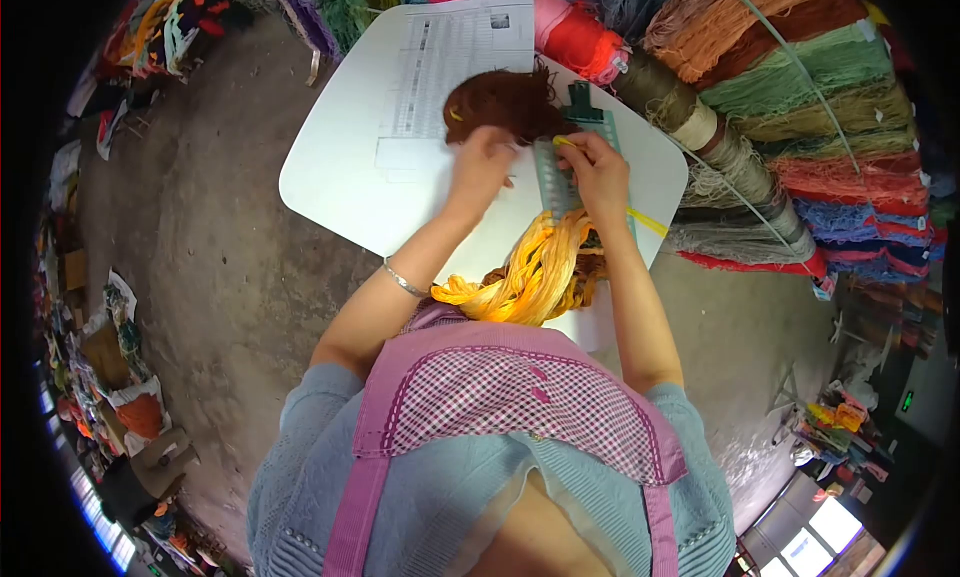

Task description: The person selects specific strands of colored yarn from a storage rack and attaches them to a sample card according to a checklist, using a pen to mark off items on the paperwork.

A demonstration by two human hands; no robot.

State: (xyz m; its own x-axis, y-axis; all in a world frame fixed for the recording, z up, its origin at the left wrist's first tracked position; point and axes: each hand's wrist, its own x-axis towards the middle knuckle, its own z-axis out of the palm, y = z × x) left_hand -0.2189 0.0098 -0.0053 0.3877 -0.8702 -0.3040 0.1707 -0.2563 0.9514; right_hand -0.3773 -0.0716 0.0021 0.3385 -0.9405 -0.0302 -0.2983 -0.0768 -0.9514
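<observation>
Nearest the camera, a yellow yarn hank with a brown hank beside it spills over the near edge of the white tabletop, kept close for the hands. Beyond it the left hand presses flat, fingers together, beside a dark brown yarn tuft, seemingly steadying it, while the right hand pinches a yellow strand over a green card. Farther off lie a printed sheet and stacked yarn bundles.
</observation>
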